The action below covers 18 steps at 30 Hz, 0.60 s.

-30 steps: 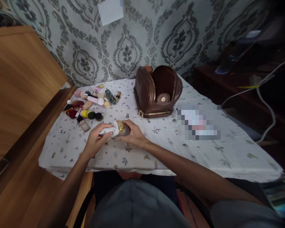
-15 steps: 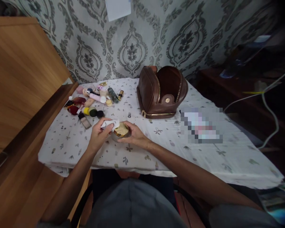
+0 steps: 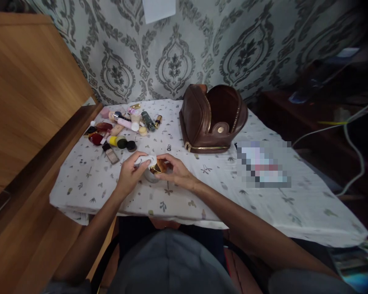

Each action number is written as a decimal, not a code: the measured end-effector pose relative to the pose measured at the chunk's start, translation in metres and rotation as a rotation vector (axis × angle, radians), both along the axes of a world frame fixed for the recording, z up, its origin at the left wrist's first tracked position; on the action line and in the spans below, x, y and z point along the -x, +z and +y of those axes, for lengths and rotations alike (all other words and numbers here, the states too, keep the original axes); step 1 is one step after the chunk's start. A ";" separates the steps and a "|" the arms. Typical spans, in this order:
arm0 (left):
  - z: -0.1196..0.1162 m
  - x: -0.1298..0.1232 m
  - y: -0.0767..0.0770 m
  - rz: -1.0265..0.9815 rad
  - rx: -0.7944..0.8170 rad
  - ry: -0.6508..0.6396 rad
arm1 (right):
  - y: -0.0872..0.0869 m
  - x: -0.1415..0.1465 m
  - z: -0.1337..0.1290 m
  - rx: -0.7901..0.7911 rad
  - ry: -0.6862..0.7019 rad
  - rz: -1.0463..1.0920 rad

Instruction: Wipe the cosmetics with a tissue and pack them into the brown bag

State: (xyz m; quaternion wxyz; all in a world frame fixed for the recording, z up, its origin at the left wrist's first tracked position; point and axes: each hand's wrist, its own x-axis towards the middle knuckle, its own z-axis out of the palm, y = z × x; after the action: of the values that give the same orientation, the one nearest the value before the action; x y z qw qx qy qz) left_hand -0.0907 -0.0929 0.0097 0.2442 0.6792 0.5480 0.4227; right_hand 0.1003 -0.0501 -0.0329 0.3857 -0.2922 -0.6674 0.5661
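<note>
My left hand is closed on a folded white cloth, pressing it against the edge of a gold-lidded round jar. The fingers of my right hand wrap round the jar from the right side. It is held tilted just above the table, its shiny gold top turned toward me. Below the gold part a clear, glassy portion shows faintly; fingers and cloth hide the rest. Left of my hands lies a small bottle with a black cap.
Several cosmetics crowd the table's left back, among them a dark green tube, a gold and black lipstick and a black round cap. A brown leather bag stands unzipped behind my hands. To the right lies a pixelated flat item.
The jar has tipped in my right hand, so its gold side catches the light differently. The cloth has shifted slightly along its edge. The camera view has moved a little.
</note>
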 end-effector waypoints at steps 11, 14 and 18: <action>-0.013 0.010 -0.008 0.172 -0.076 0.038 | 0.002 -0.006 0.003 -0.105 0.049 -0.042; -0.015 0.014 -0.015 0.217 -0.090 0.039 | -0.001 -0.009 0.007 -0.075 0.047 -0.018; -0.018 0.020 -0.016 0.332 -0.098 0.042 | -0.003 -0.011 0.010 0.037 0.035 0.031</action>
State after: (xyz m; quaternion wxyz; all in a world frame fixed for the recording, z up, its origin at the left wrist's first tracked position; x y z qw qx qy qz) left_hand -0.1108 -0.1105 -0.0068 0.1081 0.7393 0.5736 0.3359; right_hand 0.1117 -0.0400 -0.0359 0.3806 -0.2790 -0.6556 0.5895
